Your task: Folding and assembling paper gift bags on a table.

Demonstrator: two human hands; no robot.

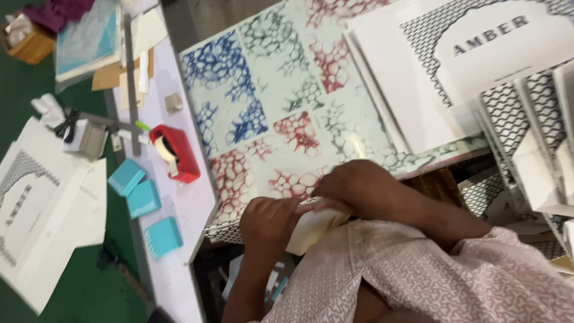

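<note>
While gripped, cream box [311, 230], both hands

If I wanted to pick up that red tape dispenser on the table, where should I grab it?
Probably across the middle of the red plastic tape dispenser, fingers on its two long flat sides, coming from above. It lies free on the pale tabletop, and the tape roll and cutter end are best avoided.
</note>
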